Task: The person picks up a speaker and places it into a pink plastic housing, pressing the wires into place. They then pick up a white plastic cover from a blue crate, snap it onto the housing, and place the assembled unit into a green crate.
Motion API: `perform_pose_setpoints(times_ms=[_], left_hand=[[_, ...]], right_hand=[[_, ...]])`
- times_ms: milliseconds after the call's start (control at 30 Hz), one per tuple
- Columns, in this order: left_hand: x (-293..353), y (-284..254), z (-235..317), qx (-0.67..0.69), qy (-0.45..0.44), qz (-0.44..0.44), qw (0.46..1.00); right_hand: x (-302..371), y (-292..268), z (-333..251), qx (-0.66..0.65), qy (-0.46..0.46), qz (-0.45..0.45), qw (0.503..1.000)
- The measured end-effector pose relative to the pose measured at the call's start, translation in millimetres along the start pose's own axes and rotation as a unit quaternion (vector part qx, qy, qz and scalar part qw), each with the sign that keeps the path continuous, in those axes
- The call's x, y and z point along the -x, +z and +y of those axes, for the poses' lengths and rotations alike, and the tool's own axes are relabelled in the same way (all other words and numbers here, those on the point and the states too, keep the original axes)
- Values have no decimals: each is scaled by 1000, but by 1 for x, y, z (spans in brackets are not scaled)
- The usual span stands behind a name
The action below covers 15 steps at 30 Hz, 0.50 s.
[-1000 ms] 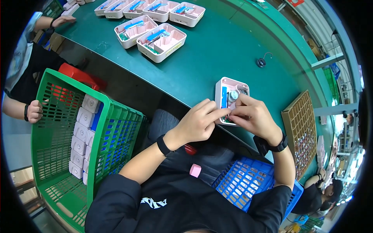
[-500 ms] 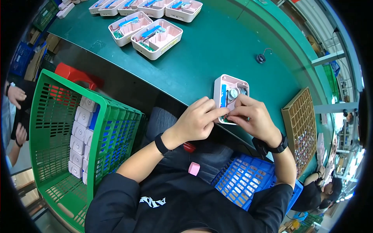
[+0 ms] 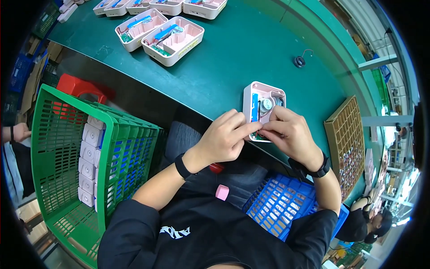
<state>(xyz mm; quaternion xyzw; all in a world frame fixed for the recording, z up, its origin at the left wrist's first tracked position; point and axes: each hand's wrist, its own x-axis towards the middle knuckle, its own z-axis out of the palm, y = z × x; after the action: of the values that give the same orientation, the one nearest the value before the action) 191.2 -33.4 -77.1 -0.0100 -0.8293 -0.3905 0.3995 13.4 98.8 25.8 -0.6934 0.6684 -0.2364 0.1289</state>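
Observation:
A pale pink plastic housing (image 3: 247, 101) sits at the near edge of the green table, its open side up. Inside it are a blue battery pack (image 3: 255, 107), a round pale part (image 3: 266, 105), and a dark round part (image 3: 278, 101) partly tucked into the side. My left hand (image 3: 224, 136) reaches over the near end, thumb and forefinger closed over a green circuit board (image 3: 256, 136). From the other side, my right hand (image 3: 291, 132) pinches at the same spot, fingertips almost touching the left ones. Whatever lies between the fingertips is too small to make out; thin wires show nearby.
Similar housings (image 3: 172, 40) with batteries and boards stand at the far left. A small black speaker (image 3: 299, 61) with a wire lies farther back. At right is a divided cardboard box (image 3: 333, 134). A green crate (image 3: 105, 179) and a blue basket (image 3: 280, 206) flank my lap.
The view has shifted slightly. Both hands stay pinched at the housing's near end, with only small finger movement. At the far left, a person's hands have changed position.

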Motion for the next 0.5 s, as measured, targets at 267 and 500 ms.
perform_pose_setpoints(times_ms=[267, 500], left_hand=[[0, -1, 1, -14, 6, -5, 1000], [0, -3, 2, -21, 3, -16, 1000]], right_hand=[[0, -1, -6, 25, -2, -14, 1000], [-2, 1, -12, 63, 4, -9, 998]])
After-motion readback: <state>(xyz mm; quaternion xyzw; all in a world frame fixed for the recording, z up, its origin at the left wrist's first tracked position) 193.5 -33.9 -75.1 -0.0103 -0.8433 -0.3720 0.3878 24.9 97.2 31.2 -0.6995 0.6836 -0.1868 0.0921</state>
